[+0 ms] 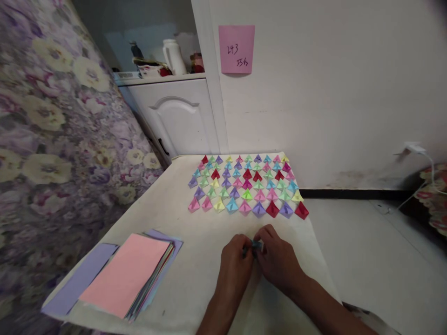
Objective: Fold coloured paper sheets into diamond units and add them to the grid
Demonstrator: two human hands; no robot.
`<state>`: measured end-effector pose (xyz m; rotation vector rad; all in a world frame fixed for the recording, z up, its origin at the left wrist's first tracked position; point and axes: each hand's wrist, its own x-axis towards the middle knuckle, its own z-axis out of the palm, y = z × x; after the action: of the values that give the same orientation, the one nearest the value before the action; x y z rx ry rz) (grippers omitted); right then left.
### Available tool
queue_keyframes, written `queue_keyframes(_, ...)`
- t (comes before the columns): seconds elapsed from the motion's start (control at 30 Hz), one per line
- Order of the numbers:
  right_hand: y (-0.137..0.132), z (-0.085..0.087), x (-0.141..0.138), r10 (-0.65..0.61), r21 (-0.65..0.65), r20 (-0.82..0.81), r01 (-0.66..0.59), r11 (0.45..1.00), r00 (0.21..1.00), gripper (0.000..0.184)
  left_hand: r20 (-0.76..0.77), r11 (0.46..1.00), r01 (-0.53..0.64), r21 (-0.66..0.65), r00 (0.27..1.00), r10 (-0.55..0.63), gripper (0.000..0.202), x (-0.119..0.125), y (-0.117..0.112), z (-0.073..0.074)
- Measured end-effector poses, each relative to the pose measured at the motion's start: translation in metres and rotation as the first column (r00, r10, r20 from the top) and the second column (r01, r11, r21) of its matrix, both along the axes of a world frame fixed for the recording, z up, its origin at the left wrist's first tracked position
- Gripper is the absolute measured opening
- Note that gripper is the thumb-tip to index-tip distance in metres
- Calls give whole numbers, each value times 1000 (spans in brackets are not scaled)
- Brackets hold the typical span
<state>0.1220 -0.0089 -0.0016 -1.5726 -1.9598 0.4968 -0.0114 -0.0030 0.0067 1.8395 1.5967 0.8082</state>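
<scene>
My left hand (234, 261) and my right hand (279, 257) meet over the front part of the table. Between their fingertips they pinch a small piece of folded blue paper (257, 244). My fingers cover most of it, so its exact shape is hidden. Just beyond my hands, folded paper pieces stand in several rows, in pink, purple, green, yellow, blue and red; a blue one (232, 205) is in the nearest row.
A stack of coloured paper with a pink sheet (127, 274) on top lies at the table's left, overlapping a purple sheet (82, 279). A floral curtain (70, 139) hangs beside the cream tabletop (195, 279). Behind are a white cabinet (178, 116) and a wall with a pink note (236, 49).
</scene>
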Motion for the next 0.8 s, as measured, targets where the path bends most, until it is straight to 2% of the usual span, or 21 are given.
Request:
queue_keyframes(0.23,0,0,-4,-25,27,134,22,999,991,13,-48,1000,5,15,999,-4,16,5,-4,4)
queue_keyframes(0.4,0,-2,-6,3,29,143,-7,1000,990,12,-69,1000,-5,19,998,7,16,5,-4,3)
queue_keyframes(0.8,-1,5,-3,-18,42,151,12,999,988,14,-103,1000,10,12,995,-8,14,3,-3,2)
